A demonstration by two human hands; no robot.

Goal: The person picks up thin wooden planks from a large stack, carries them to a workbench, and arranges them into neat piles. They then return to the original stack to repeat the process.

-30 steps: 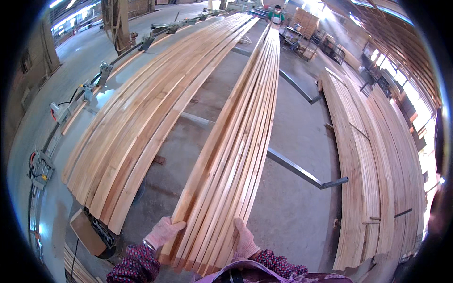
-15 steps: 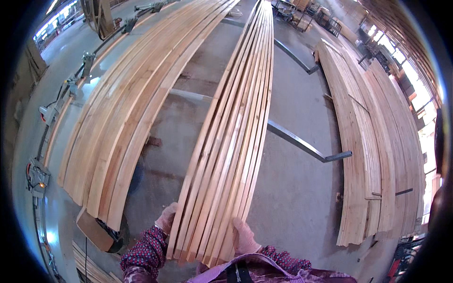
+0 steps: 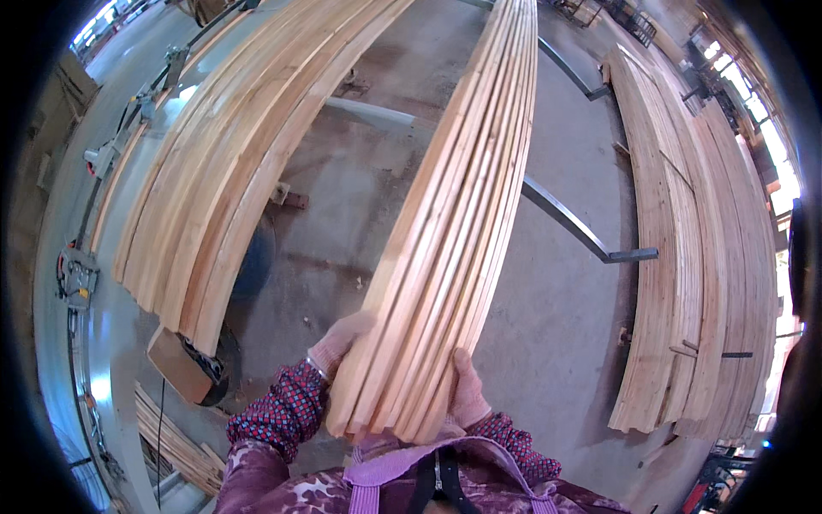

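Observation:
A bundle of long, narrow wooden boards [image 3: 437, 257] runs from just in front of me toward the far edge of the view, its boards packed side by side. My left hand [image 3: 341, 341], in a pale pinkish glove, is closed on the bundle's left side near the close end. On the right side, my right hand [image 3: 467, 392], gloved alike, presses against the boards with its thumb up along the edge. The fingers of both hands are partly hidden behind or under the wood.
A layer of wide boards [image 3: 231, 188] lies at left, beside a machine line with a grey clamp-like device [image 3: 77, 276]. Bent metal support arms [image 3: 569, 223] reach out on the right. Stacked boards [image 3: 659, 283] stand farther right. Thin strips [image 3: 175, 437] lie at lower left.
The near end of the bundle has shifted up and slightly right in view, with both hands on it. Gaps between the boards have narrowed, and the left board's broad face shows more. The view has shifted too.

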